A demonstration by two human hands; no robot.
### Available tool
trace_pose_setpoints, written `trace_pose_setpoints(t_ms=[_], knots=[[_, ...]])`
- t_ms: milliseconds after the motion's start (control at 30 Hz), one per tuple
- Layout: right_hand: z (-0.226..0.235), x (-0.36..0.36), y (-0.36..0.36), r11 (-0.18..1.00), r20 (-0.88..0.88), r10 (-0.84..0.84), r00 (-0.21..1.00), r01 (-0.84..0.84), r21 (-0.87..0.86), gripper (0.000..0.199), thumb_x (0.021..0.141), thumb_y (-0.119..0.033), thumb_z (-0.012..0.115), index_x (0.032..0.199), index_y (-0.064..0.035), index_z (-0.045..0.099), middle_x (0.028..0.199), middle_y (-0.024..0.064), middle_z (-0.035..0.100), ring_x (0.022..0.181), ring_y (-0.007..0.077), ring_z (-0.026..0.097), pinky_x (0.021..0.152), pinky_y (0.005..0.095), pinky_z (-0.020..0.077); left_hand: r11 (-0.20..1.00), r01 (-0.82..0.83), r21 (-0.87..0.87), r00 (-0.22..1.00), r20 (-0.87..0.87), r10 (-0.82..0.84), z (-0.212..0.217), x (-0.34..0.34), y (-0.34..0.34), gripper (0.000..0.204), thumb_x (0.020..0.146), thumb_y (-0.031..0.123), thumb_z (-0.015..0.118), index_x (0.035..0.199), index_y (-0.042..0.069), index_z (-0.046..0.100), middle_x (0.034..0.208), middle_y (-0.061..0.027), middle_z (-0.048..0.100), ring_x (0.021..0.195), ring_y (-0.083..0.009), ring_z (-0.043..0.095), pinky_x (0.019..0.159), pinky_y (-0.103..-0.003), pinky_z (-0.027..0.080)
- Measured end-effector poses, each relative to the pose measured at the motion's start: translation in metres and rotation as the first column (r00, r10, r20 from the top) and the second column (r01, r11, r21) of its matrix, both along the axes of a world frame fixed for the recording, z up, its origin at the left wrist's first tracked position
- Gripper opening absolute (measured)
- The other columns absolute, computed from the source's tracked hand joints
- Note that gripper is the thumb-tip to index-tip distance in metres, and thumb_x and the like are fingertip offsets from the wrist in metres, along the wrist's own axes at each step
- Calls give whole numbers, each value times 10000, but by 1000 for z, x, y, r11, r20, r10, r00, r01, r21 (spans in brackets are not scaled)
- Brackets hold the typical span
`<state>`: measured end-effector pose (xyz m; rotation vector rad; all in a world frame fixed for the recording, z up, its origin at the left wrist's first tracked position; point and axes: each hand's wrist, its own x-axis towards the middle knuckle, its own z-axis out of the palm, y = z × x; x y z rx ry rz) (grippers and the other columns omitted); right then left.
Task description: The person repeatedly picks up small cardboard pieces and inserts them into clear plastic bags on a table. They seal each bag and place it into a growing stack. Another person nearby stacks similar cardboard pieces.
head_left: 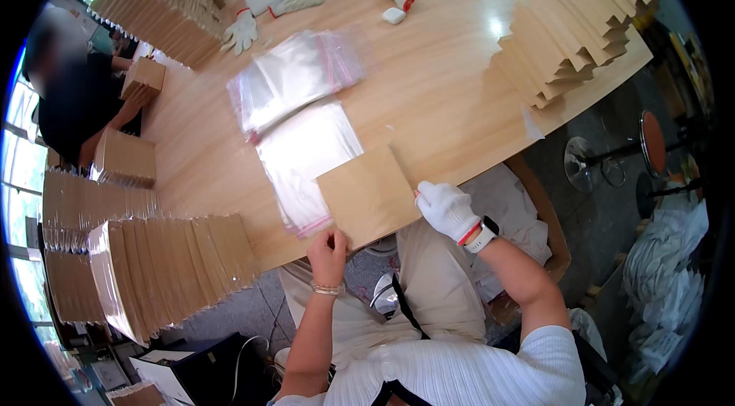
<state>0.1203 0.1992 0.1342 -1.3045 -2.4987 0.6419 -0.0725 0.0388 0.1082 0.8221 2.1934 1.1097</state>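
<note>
A flat brown kraft paper piece (367,185), perhaps a bag, lies at the table's near edge, partly over a stack of clear plastic bags (306,153). My right hand (446,208), in a white knit glove, is closed at the paper's right edge, a bare fingertip showing. My left hand (328,257) is bare, with its fingers pinched together at the paper's lower left corner, beside the pink-edged end of the plastic bags. What the left fingers pinch, if anything, is hidden. More clear bags with pink edges (295,77) lie just beyond.
Wrapped brown paper bundles (180,260) stand at the left, and a tall stack (157,4) at the far left. Brown paper bags (570,39) fan out at the far right. Gloves (243,31) lie farther back. A co-worker (73,92) handles a bundle. An open carton (547,215) stands beside my right arm.
</note>
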Motion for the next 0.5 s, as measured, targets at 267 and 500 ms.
trace_pose_setpoints(t_ms=[267, 500], knots=[[8, -2, -7, 994, 141, -98, 985, 90, 68, 232, 835, -304, 503, 734, -95, 511, 615, 134, 590, 586, 344, 584, 508, 457, 452, 981, 148, -123, 901, -392, -185, -17, -10, -7, 194, 871, 180, 535, 863, -14, 547, 609, -98, 566, 554, -172, 595, 495, -310, 456], [-19, 1, -12, 986, -151, -48, 987, 23, -165, 301, 853, -314, 496, 1000, -54, 534, 782, 162, 617, 747, 325, 594, 658, 439, 448, 997, 11, 75, 824, 565, -51, 10, -1, -11, 374, 913, 324, 460, 1101, 3, 421, 780, -47, 545, 574, -88, 536, 470, -218, 434]])
